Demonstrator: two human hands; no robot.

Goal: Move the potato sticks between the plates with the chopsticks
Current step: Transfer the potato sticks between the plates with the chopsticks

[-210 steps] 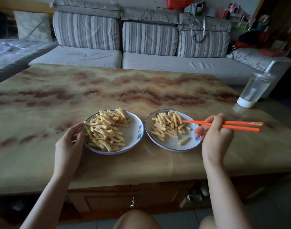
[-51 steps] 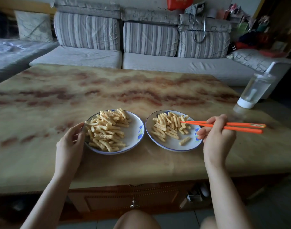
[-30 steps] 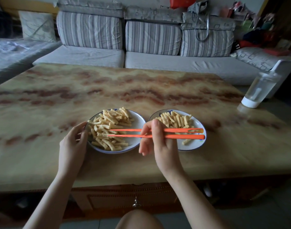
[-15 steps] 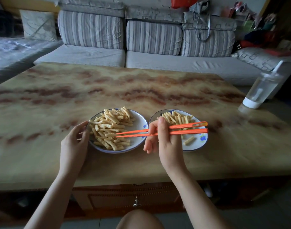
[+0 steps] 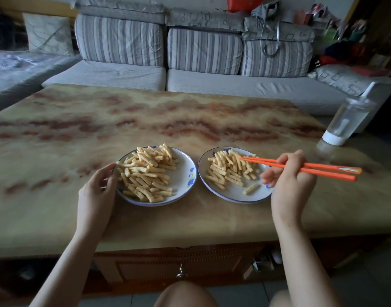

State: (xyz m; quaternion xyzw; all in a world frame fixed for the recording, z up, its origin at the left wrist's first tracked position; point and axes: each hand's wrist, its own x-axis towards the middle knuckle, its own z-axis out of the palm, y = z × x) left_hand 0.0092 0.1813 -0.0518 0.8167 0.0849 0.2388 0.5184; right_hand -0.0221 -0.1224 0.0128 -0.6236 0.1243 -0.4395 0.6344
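Our right hand [image 5: 289, 173] is clamped round the orange chopsticks [image 5: 318, 168], thumb and curled fingers pinching them near the middle. Their tips are nearly together at the 1 o'clock side of the right plate [image 5: 234, 193], resting at the top of its pile of potato sticks [image 5: 227, 167]. We cannot tell whether a stick is caught between them. Our left hand [image 5: 97, 189] lies loose, fingers gently curved and touching the 9 o'clock rim of the left plate [image 5: 187, 173] to steady it.

Half a second ago the chopsticks reached across over the left plate. They have now swung back to the right one, which sits at 3 o'clock of the left plate, the two rims just beside each other. We read that as one carry finished and the next pick starting. The left pile [image 5: 145, 171] is the fuller, so sticks seem to be travelling right to left.

One lone stick [image 5: 251, 188] lies apart at 5 o'clock on the right plate. On the marbled counter [image 5: 190, 120], a clear bottle [image 5: 347, 120] stands well off at 2 o'clock.
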